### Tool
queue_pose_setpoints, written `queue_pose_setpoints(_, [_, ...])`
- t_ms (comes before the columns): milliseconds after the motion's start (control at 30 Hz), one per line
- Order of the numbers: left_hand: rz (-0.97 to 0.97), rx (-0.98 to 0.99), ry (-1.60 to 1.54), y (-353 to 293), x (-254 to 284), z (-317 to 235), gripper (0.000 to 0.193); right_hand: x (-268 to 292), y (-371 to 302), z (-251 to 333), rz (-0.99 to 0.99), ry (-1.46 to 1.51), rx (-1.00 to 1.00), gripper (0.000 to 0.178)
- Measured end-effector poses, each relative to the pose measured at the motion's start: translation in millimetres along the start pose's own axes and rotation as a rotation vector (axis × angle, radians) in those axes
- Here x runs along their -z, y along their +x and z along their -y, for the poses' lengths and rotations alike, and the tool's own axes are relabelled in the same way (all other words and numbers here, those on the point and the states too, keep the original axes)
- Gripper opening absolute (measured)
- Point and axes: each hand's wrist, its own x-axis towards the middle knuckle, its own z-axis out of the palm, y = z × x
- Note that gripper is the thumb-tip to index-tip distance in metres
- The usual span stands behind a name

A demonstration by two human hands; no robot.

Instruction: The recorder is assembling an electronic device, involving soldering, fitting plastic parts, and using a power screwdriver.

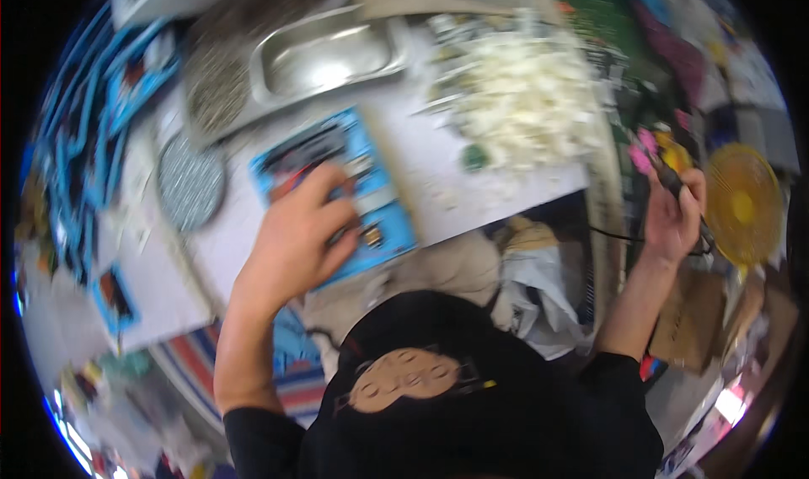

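A bright blue plastic casing point(392, 226) lies on the white table, with dark parts and a small brass-coloured piece in it. Over its left side is my left hand point(299, 226), fingers curled down against a red and dark part; what they grip, if anything, is hidden and blurred. Out to the right, past the table edge, my right hand point(674, 218) is closed round a slim dark corded tool point(669, 178). Its exact kind is unclear. Pink and yellow things point(645, 150) show just beyond that tool's upper end.
A metal tray point(329, 53) stands at the back, beside a heap of small grey parts point(217, 87). White pieces point(531, 100) are piled at the back right. A round grey coil point(192, 181) and blue frames point(93, 133) lie left. A yellow round basket-like thing point(743, 205) is far right.
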Motion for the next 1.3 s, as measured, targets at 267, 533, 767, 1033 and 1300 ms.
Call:
queue_pose_setpoints(267, [-0.069, 0.016, -0.089, 0.0, -8.1, -0.3, 0.017, 49.9, 56.6, 20.1, -0.532, -0.261, 0.242, 0.007])
queue_pose_setpoints(533, [-0.112, -0.057, -0.057, -20.9, -5.9, 16.6, 0.023, 121.2, 148.7, -45.4, -0.331, -0.176, -0.172, 0.030])
queue_pose_setpoints(767, [-0.303, 0.022, -0.186, -33.1, -17.9, 16.2, 0.027, -18.2, 26.6, -45.3, 0.331, 0.374, -0.357, 0.038])
queue_pose_setpoints(1033, [-0.294, -0.041, -0.044, -32.5, -20.8, 8.8, 0.024, -243.4, -23.4, -83.8, 0.615, -0.647, 0.164, 0.008])
queue_pose_setpoints(1300, [-0.592, -0.078, 0.098, -10.6, -26.4, 11.5, 0.019, -279.9, -7.2, -81.9, 0.836, -0.965, 0.077, 0.027])
